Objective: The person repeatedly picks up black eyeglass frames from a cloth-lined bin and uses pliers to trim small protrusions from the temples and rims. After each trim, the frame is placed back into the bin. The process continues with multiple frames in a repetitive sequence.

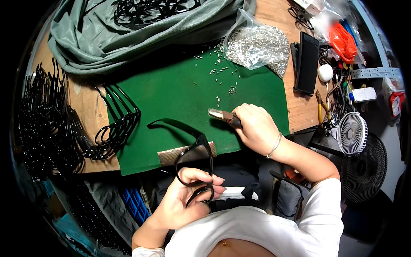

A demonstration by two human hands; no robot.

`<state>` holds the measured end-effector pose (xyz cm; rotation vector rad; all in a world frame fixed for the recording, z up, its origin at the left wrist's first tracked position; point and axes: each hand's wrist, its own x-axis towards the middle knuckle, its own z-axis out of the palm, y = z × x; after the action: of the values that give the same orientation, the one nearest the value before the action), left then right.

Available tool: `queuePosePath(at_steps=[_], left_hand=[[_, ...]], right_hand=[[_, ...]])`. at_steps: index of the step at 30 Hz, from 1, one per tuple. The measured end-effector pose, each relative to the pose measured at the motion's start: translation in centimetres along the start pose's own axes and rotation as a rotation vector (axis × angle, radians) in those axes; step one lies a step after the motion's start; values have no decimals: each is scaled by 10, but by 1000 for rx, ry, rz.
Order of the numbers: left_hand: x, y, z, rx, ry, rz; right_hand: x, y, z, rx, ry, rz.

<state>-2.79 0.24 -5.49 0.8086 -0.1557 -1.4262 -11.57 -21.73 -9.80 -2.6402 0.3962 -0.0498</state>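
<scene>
My left hand (180,199) grips a black eyeglass frame (199,150) at the lower middle, with one temple arm reaching out over the green mat (167,94). My right hand (257,128) is closed around pliers (220,115) with pale-tipped jaws, held over the mat to the right of the frame. A patterned metal block (167,157) lies at the mat's front edge behind the frame. Small silver pieces (220,70) are scattered above the pliers, beside a clear bag full of them (257,45).
Piles of black frames (45,128) cover the left. A grey-green cloth (94,43) holding frames spans the back. At right lie a phone (307,62), yellow-handled cutters (321,107), cables and a red bag (342,43); two fans (352,132) stand beyond the edge.
</scene>
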Motion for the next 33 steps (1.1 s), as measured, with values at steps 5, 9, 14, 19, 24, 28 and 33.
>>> queuePosePath(at_steps=[5,9,14,19,24,28,33], left_hand=[[12,-14,4,321,206,140],[20,-24,17,450,248,220],[20,-27,22,504,224,263],[17,-23,20,430,180,200],[12,-2,19,274,84,72],[5,10,16,77,30,-29],[-8,25,12,69,48,-102]], right_hand=[[-2,-15,-17,293,-56,109],[-11,-56,-35,753,-77,195],[-14,-62,-21,1100,-53,316],[-2,-65,-30,1447,-243,529],[3,-65,-40,1528,-416,595],[1,-67,-43,1533,-462,562],[-3,-51,-62,1062,-585,407]])
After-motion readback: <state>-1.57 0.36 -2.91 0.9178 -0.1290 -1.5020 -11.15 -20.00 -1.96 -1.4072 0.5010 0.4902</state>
